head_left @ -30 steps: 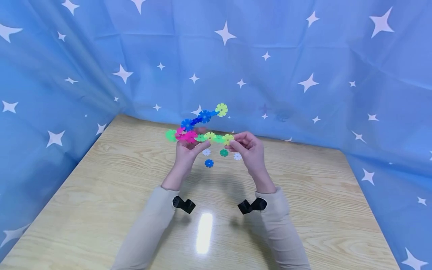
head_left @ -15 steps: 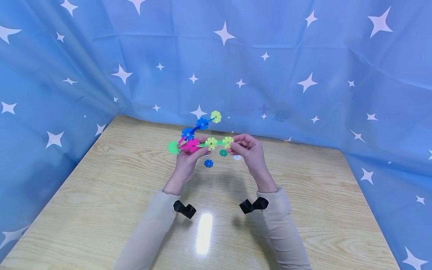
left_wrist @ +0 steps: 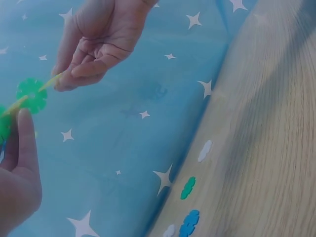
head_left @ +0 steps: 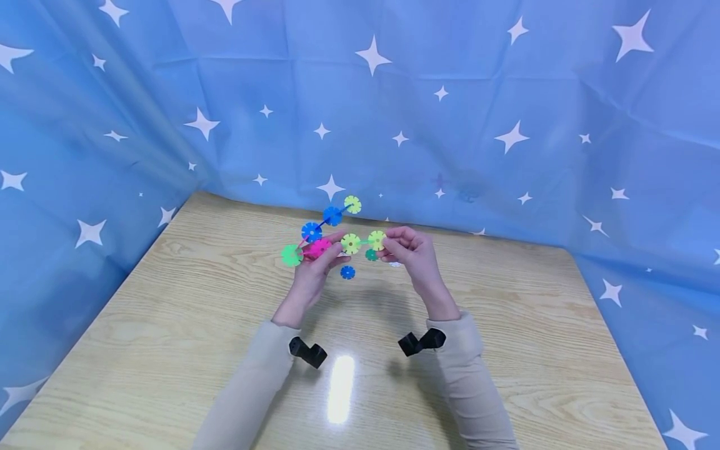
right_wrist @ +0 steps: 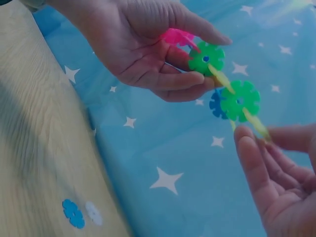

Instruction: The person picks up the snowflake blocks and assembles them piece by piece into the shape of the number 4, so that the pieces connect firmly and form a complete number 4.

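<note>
A chain of linked notched discs hangs between the two hands above the table. My left hand (head_left: 310, 275) grips it near the pink disc (head_left: 319, 248), with a light green disc (head_left: 292, 255) at the far left. From there a branch runs up through two blue discs (head_left: 312, 232) to a yellow disc (head_left: 352, 204). My right hand (head_left: 416, 256) pinches the yellow disc (head_left: 377, 240) at the right end. In the right wrist view, green discs (right_wrist: 240, 100) and yellow ones interlock at angles between the hands; my left fingers partly hide the pink part.
Loose discs lie on the wooden table (head_left: 185, 325) beneath the hands: a blue one (head_left: 347, 272), a dark green one (head_left: 371, 255) and white ones (left_wrist: 205, 151). A blue star-patterned cloth (head_left: 450, 137) rises behind the table.
The linked discs have tilted and come lower at the left, and the upper blue and yellow branch has dropped leftward. Both hands keep their hold.
</note>
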The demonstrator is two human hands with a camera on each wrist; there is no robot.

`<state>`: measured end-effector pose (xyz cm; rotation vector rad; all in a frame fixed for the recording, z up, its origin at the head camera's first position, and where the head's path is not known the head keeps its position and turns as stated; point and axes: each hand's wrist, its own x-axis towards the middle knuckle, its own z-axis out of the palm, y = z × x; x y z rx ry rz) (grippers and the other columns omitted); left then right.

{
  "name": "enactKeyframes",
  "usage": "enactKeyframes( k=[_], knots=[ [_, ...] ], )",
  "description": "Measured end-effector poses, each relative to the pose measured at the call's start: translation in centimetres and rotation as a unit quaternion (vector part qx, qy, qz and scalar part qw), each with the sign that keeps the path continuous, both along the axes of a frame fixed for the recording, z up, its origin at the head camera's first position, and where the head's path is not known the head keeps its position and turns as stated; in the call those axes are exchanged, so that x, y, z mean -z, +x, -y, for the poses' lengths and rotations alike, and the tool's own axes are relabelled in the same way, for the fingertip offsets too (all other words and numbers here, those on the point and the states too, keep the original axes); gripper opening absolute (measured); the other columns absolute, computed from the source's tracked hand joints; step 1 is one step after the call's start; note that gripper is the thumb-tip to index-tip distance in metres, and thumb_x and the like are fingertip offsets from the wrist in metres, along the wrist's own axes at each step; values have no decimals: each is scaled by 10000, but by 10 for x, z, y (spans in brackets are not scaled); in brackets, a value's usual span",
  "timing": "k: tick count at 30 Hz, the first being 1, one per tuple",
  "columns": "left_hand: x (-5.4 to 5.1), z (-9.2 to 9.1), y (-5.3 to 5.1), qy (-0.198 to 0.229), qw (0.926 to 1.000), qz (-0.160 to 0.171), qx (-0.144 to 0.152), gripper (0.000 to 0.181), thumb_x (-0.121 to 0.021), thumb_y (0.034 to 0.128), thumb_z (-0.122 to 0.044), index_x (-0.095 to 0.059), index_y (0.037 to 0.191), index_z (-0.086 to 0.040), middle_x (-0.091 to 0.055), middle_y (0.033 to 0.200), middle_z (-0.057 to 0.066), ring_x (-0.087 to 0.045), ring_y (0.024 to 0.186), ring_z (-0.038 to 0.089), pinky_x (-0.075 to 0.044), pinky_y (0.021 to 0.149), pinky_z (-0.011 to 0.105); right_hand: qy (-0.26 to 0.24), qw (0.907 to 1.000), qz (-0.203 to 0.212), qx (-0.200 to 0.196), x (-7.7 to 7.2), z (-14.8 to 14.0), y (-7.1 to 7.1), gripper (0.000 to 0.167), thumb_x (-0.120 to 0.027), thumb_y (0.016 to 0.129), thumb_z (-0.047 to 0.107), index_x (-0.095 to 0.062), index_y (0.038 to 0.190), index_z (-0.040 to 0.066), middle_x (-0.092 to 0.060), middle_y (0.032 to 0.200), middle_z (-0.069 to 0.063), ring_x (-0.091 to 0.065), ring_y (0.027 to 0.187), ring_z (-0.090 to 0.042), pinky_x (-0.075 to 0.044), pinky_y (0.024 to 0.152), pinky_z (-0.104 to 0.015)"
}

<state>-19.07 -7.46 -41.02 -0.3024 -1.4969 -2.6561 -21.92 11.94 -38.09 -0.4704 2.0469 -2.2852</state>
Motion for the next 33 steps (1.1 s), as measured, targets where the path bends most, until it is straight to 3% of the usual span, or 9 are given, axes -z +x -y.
enactKeyframes(
  k=[3, 7, 9, 13, 15, 18, 25, 30, 33],
  knots=[
    [0, 0, -1, 162, 9996, 211, -79, 174, -555, 895, -46, -671, 1013, -99, -643, 1128, 43, -634, 914, 141, -562, 786, 270, 207, 9996, 75, 153, 8, -4, -5, 296, -555, 948, 120, -563, 1089, -141, -680, 793, -22, -668, 683, -138, -588, 652, -264],
    [2, 0, -1, 217, 9990, 351, -158, 293, -581, 900, -72, -587, 1162, 59, -640, 1117, 34, -632, 899, 143, -562, 792, 271, 1042, 9919, 463, 558, 24, -14, -17, 374, -562, 951, 160, -550, 1157, -151, -682, 909, -138, -665, 759, -144, -584, 699, -262],
    [2, -1, -1, 249, 9988, 379, -175, 365, -594, 901, -80, -534, 1202, 117, -643, 1099, 27, -633, 893, 146, -562, 798, 278, 1762, 9795, 643, 734, 32, -19, -22, 349, -580, 935, 125, -562, 1175, -128, -661, 1005, -194, -646, 836, -159, -571, 744, -261],
    [2, -1, -1, 448, 9978, 441, -187, 277, -594, 904, -82, -610, 1141, 60, -660, 1053, 35, -645, 869, 151, -566, 783, 266, 3344, 9360, 715, 840, 49, -27, -32, 362, -597, 907, 94, -559, 1221, -82, -587, 1170, -237, -574, 1020, -282, -518, 869, -353],
    [2, -2, 0, 563, 9972, 470, -175, 189, -593, 908, -86, -670, 1063, -12, -668, 1032, 42, -652, 852, 149, -567, 769, 251, 3838, 9171, 743, 788, 58, -30, -38, 391, -601, 903, 96, -536, 1247, -76, -556, 1219, -244, -544, 1080, -332, -499, 886, -401],
    [2, -4, 0, 669, 9963, 529, -145, 135, -613, 907, -117, -707, 994, -73, -677, 1004, 45, -661, 826, 143, -568, 755, 236, 4342, 8960, 674, 636, 68, -32, -46, 419, -618, 893, 92, -516, 1256, -89, -553, 1215, -254, -540, 1089, -355, -503, 884, -426],
    [3, -4, -1, 756, 9957, 502, -181, 119, -666, 882, -163, -722, 958, -91, -677, 1000, 42, -663, 809, 144, -571, 741, 238, 5058, 8608, 37, 562, 75, -26, -56, 344, -664, 836, 57, -596, 1124, -117, -601, 1071, -255, -566, 980, -349, -507, 861, -438],
    [2, -4, -2, 752, 9954, 542, -228, 217, -689, 866, -196, -704, 1017, -40, -673, 1018, 47, -666, 817, 148, -569, 749, 237, 5484, 8342, -67, 585, 76, -22, -63, 256, -676, 790, 37, -629, 997, -108, -614, 1015, -230, -578, 939, -345, -519, 825, -424],
    [3, -4, -2, 771, 9951, 562, -251, 291, -696, 861, -207, -683, 1061, 4, -673, 1033, 54, -667, 816, 153, -569, 752, 238, 5503, 8328, 77, 597, 75, -23, -66, 234, -694, 759, 50, -633, 932, -96, -628, 965, -209, -590, 870, -319, -530, 774, -405]
  ],
)
